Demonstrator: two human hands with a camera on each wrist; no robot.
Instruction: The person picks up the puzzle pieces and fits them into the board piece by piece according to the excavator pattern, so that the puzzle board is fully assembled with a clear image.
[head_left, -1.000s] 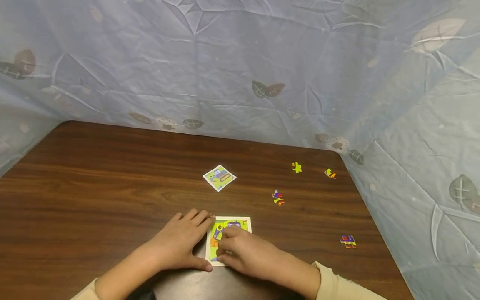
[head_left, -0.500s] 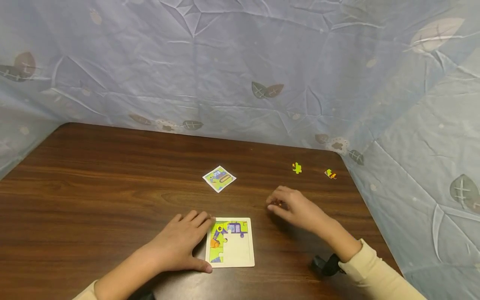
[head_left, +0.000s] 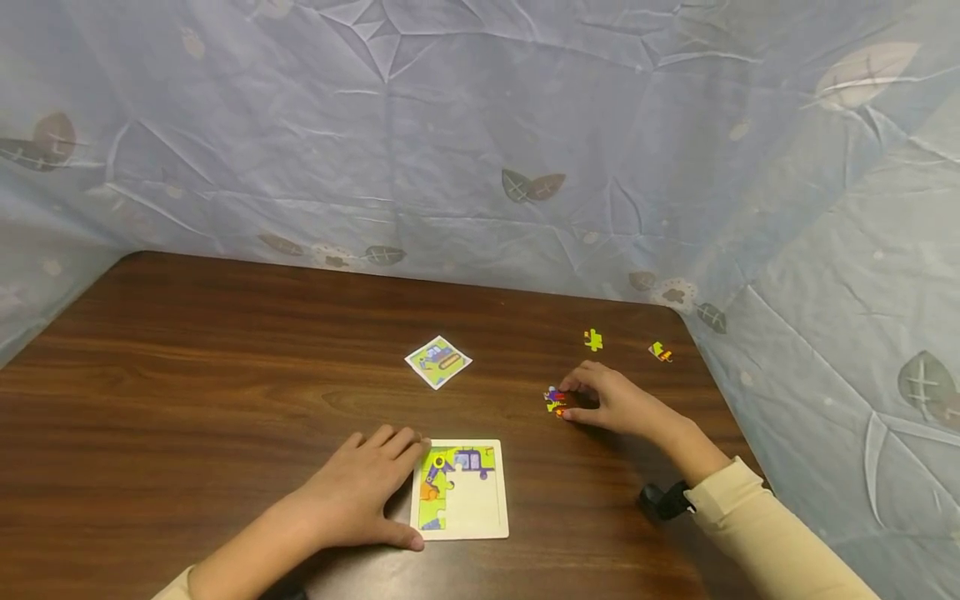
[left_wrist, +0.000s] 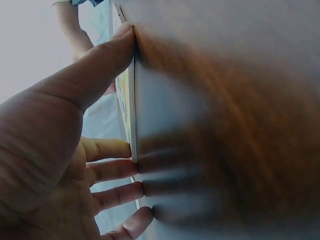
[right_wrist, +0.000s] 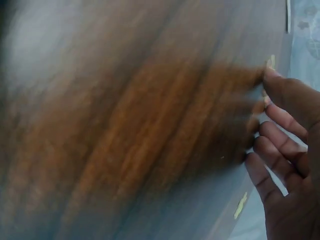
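My left hand lies along the left side of a square puzzle board, thumb at its near corner and fingertips by its far corner. In the left wrist view, the thumb and fingers line the board's thin edge. Puzzle pieces with a digger picture fill its left column and top row; bare cream board shows elsewhere. My right hand is at a purple, red and yellow puzzle piece on the table. Thumb and index finger are spread, their tips right at the piece's right edge.
A white-bordered digger picture card lies beyond the board. Farther right are a green puzzle piece and a green-and-yellow one. Patterned cloth hangs behind and beside the brown table.
My right hand has left the board and gone right to the loose piece, then drawn slightly right, uncovering it. The right arm now hides another piece. My left hand has stayed put.
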